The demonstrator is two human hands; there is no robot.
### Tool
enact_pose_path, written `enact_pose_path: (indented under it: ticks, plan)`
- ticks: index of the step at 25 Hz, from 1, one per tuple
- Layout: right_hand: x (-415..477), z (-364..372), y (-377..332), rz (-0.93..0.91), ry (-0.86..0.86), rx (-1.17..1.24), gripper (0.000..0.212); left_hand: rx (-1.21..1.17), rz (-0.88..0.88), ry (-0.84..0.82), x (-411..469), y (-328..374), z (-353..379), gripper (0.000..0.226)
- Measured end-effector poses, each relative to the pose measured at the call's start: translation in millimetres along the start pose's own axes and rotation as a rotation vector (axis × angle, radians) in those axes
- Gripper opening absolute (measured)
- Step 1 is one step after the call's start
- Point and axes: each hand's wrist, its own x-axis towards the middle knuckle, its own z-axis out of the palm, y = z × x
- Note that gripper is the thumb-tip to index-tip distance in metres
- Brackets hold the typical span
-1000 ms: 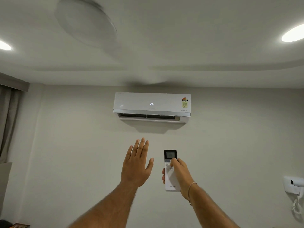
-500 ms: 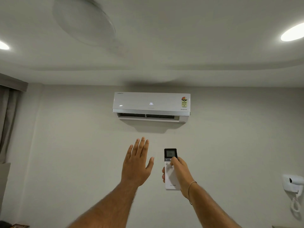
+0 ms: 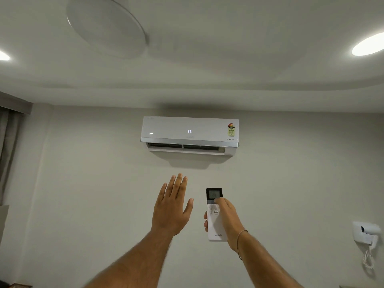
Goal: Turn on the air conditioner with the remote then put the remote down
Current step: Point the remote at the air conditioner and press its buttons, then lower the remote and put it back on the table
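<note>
A white air conditioner point(image 3: 189, 132) hangs high on the wall, its display lit with "28" and its bottom flap open. Below it my right hand point(image 3: 227, 219) grips a white remote point(image 3: 215, 227) with a dark screen at the top, pointed up at the unit. My thumb rests on a button just under the screen. My left hand point(image 3: 171, 206) is raised beside the remote, palm toward the wall, fingers straight and slightly spread, holding nothing.
A spinning ceiling fan point(image 3: 108, 26) blurs overhead. Round ceiling lights point(image 3: 367, 46) glow at both sides. A wall-mounted hair dryer point(image 3: 366, 235) with a coiled cord sits at the right. A curtain point(image 3: 8, 146) hangs at the left edge.
Both hands stay almost still. My right thumb has shifted slightly up the remote toward the screen. The unit's display still reads 28.
</note>
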Motion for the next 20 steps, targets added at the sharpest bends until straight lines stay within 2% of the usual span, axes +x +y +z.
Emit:
enact_pose_path:
  ticks: [4,8,10,14,20]
  plan:
    - [-4.7,2.8,-6.4,-0.038,0.028,-0.092,0.036,-0.010,-0.005,-0.003,4.4,3.6,-4.4,0.074]
    - [-6.3,6.2,-6.9,-0.107,0.071,-0.211,0.069,-0.011,-0.002,-0.005,5.8,6.6,-6.6,0.074]
    - [-6.5,6.7,-7.6,-0.130,0.101,-0.230,0.076,-0.016,0.001,-0.010,5.2,6.6,-6.3,0.074]
    - [-4.0,7.2,-5.0,-0.191,0.150,-0.213,0.065,-0.007,0.004,-0.019,1.7,5.9,-2.9,0.075]
    - [-1.8,1.5,28.3,-0.321,0.301,-0.379,0.050,-0.069,-0.031,-0.053,-28.6,7.9,20.4,0.073]
